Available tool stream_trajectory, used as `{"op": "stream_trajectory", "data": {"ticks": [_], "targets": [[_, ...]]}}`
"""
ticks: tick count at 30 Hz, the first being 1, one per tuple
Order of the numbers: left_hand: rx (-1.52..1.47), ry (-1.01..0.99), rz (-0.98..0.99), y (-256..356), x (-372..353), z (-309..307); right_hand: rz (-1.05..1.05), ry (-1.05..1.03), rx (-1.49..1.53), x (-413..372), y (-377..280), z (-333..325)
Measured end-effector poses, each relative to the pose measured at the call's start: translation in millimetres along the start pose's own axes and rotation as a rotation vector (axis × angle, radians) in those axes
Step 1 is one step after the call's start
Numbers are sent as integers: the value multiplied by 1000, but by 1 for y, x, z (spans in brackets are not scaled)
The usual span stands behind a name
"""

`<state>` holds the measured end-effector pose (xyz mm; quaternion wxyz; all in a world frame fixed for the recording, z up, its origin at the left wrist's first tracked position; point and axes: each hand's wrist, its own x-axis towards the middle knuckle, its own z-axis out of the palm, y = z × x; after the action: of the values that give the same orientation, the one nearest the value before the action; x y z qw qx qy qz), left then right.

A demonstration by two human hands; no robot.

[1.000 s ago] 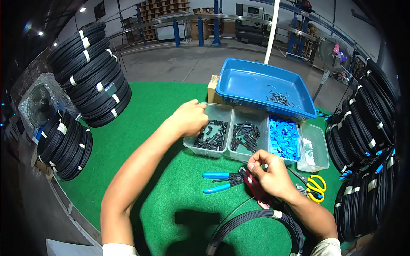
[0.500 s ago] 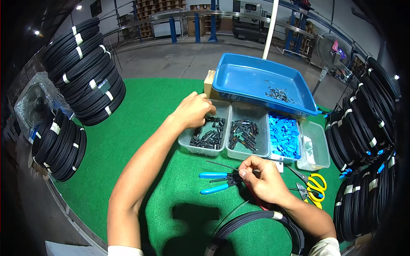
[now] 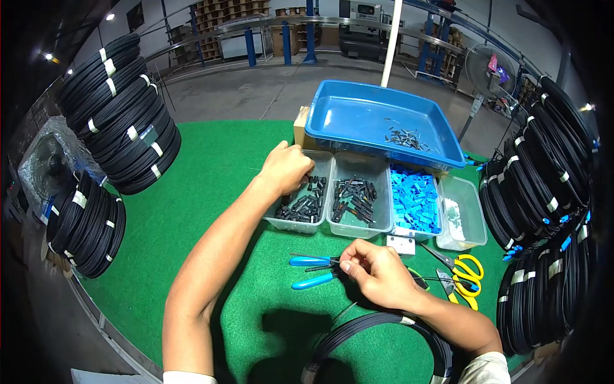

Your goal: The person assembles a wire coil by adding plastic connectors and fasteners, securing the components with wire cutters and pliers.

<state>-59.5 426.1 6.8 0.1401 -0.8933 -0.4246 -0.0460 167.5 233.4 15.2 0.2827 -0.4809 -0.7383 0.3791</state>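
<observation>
My left hand [image 3: 287,168] is over the left clear bin [image 3: 295,225], its fingers curled down; whatever lies between the fingertips is hidden. Small black connector parts [image 3: 300,210] lie in that bin. My right hand [image 3: 384,272] is closed, with thumb and forefinger pinching a thin black cable [image 3: 306,255] whose free end points left. Just under that cable lie blue-handled pliers [image 3: 313,283], their jaw end partly covered by my right hand. A coil of black cable [image 3: 358,325] rests on the green mat below the right hand.
A second bin of black parts [image 3: 355,198], a bin of blue connectors [image 3: 416,201] and a bin of white pieces [image 3: 454,221] stand in a row. Behind is a blue tray [image 3: 384,105]. Yellow-handled scissors [image 3: 470,267] lie right. Cable coils [image 3: 121,115] are stacked at both sides.
My left hand's fingers have curled closer together over the left bin. The cable end in my right hand has dropped nearer the pliers' upper handle. The whole view has shifted slightly.
</observation>
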Motion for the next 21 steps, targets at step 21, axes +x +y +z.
{"op": "stream_trajectory", "data": {"ticks": [21], "targets": [[-1470,566,-161,132,-80,-50,-81,471,-46,-83,34,-76]]}}
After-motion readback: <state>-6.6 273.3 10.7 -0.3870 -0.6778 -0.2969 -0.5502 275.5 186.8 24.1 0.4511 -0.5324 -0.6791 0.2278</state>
